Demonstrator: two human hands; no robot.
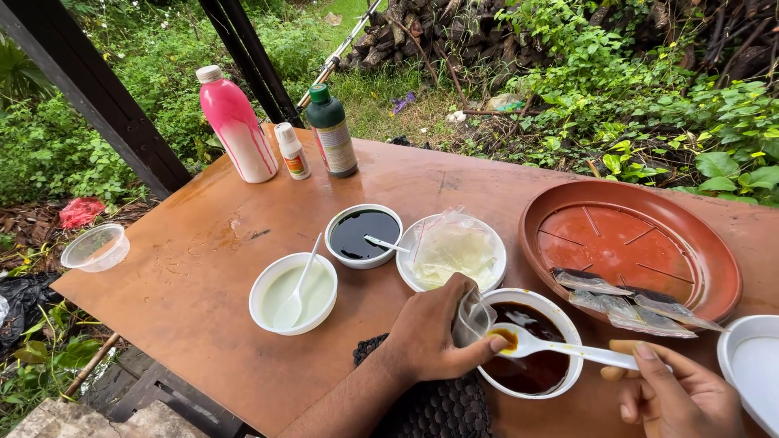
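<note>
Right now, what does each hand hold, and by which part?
Right hand: white plastic spoon, by its handle end. Left hand: small clear plastic bag, pinched near its top.

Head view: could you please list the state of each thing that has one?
Pink bottle: capped, upright.
Green bottle: capped, upright.
Dark-liquid bowl: partly full.
White spoon: held by right hand, loaded.
Small bag: held open by left hand.
Brown saucer: holds filled bags.

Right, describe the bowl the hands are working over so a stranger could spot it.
Start at the big terracotta saucer on the right of the table. Against its near-left rim sits a white bowl of dark brown liquid. It alone has a white spoon held over it.
</note>
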